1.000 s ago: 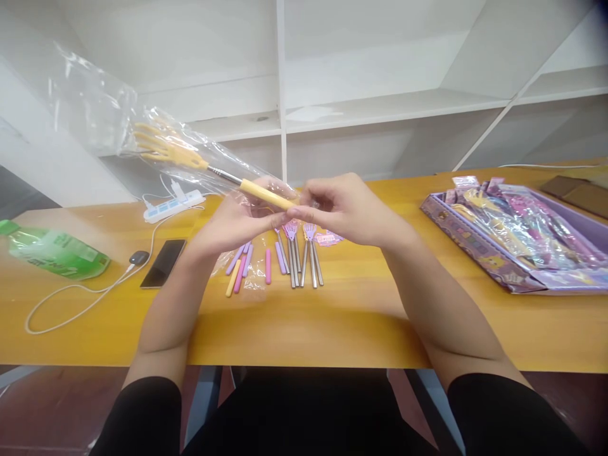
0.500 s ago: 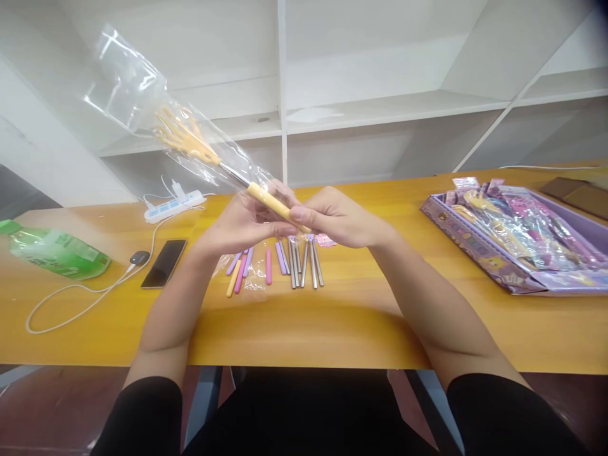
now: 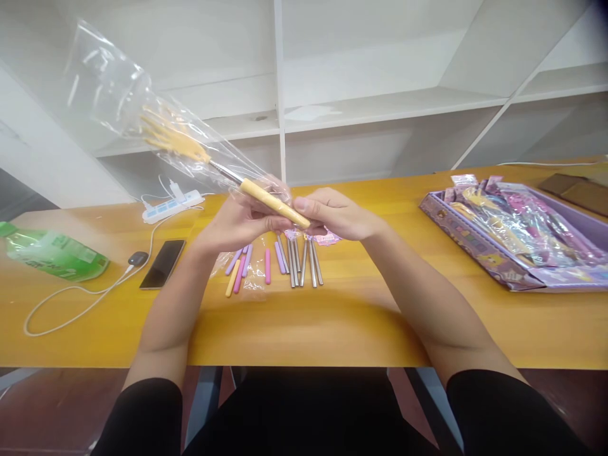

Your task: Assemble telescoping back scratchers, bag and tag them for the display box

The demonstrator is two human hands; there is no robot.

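A yellow back scratcher (image 3: 273,201) with a hand-shaped head and a metal shaft lies tilted inside a clear plastic bag (image 3: 111,82), head up to the left. My left hand (image 3: 237,221) is closed around its handle through the bag. At the handle's lower end, my right hand (image 3: 339,214) is closed, thumb and fingers pinching the edge of the bag. Below the hands on the table are several coloured handles (image 3: 232,277) in yellow, pink and purple, and several metal rods (image 3: 303,263). A pink card (image 3: 327,237) is partly hidden behind my right hand.
To the right, a purple display box (image 3: 475,253) holds several bagged back scratchers. At left are a green bottle (image 3: 54,252) lying down, a phone (image 3: 163,265), a white cable (image 3: 90,290) and a power strip (image 3: 172,207). White shelving (image 3: 370,114) stands behind the table.
The back scratcher in its bag has shifted slightly left. My right thumb has moved from the handle's end to the bag's edge beside it.
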